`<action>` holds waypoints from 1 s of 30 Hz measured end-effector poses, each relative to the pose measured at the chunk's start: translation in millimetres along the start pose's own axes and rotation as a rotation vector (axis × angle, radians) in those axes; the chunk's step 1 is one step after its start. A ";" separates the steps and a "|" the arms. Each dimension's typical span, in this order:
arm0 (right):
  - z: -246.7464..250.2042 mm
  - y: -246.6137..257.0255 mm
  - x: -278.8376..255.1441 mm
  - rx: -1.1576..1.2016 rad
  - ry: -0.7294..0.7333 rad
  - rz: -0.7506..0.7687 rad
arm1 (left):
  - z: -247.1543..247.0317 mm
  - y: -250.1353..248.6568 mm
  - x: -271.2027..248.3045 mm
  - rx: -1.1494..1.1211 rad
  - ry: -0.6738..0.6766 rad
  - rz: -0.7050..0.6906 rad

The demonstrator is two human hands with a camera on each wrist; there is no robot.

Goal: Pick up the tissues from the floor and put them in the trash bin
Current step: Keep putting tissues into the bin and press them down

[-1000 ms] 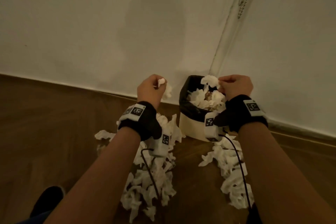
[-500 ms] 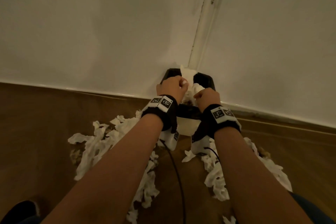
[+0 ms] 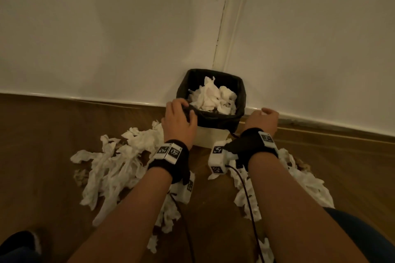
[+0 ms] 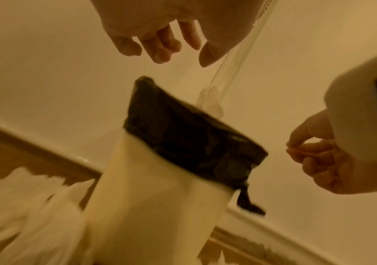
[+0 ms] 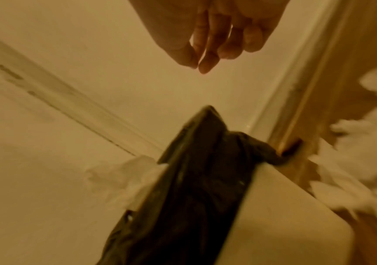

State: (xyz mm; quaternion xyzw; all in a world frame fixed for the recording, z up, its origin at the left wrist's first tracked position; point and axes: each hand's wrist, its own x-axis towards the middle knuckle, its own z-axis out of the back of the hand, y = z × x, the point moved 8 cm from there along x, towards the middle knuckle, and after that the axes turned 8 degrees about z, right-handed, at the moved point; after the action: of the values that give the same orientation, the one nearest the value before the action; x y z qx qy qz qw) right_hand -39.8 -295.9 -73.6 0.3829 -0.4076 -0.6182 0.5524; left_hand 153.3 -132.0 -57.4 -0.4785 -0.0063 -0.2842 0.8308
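Both hands now empty, fingers loose: left hand (image 3: pixel 178 120) beside trash bin (image 3: pixel 210 134), right hand (image 3: pixel 264 120) withdrawn; tissues (image 3: pixel 210 96) dropped inside.

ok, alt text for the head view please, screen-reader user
Both hands, left hand and right hand, hang empty either side of a trash bin with a black liner, heaped with crumpled tissues. More tissues litter the wooden floor.

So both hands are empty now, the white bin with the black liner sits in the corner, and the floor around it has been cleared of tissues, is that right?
Not quite: the floor is not cleared. The head view shows tissues heaped left of the bin and more on its right. The rest holds: left hand and right hand hold nothing, and the bin with its black liner sits in the corner.
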 end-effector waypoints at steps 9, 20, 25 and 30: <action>-14.0 -100.6 -17.0 -0.493 0.247 -0.058 | -84.7 65.7 -74.4 0.315 0.581 0.035; -3.7 -131.6 13.8 -0.712 0.343 0.136 | -188.4 98.5 -141.6 0.715 1.095 -0.083; -34.4 -133.0 0.5 -0.636 0.449 0.300 | -179.2 97.1 -119.3 0.664 0.988 -0.038; -50.1 -140.2 -14.9 -0.603 0.491 0.301 | -123.9 93.4 -75.3 0.147 0.587 0.140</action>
State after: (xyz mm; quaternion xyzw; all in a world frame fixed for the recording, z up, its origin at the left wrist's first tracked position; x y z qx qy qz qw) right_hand -44.1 -277.0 -221.9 0.2760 -0.1158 -0.5128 0.8046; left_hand 102.5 -160.2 -219.8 -0.3140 0.2463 -0.3512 0.8470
